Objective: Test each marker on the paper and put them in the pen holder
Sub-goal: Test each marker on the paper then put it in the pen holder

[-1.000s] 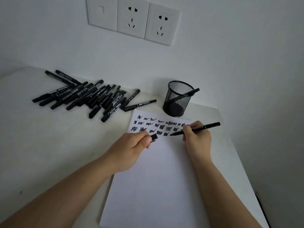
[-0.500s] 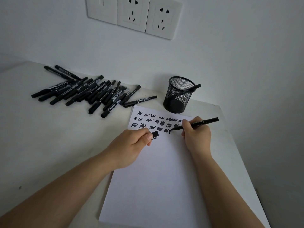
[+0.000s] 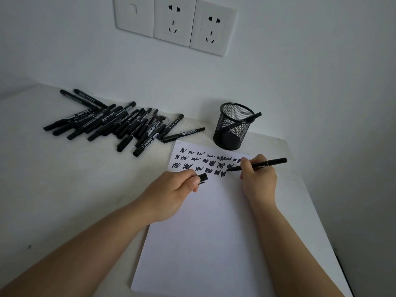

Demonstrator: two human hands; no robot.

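Note:
My right hand (image 3: pixel 258 181) grips an uncapped black marker (image 3: pixel 271 162), its tip touching the white paper (image 3: pixel 205 232) beside a fresh scribble in the third row of black test marks. My left hand (image 3: pixel 171 191) rests on the paper's left part, closed on the marker's black cap (image 3: pixel 203 177). A black mesh pen holder (image 3: pixel 233 126) stands beyond the paper's far edge with one marker (image 3: pixel 252 117) leaning out over its rim. A pile of several black markers (image 3: pixel 115 123) lies on the table to the left.
The white table (image 3: pixel 53 189) ends close to the right of the paper, with a drop to a dark floor. A white wall with a switch and two sockets (image 3: pixel 175 22) stands right behind the holder and the pile.
My right hand has moved the marker tip left and down onto the paper, and a new scribble has appeared at the end of the third row. The left hand stays put with the cap.

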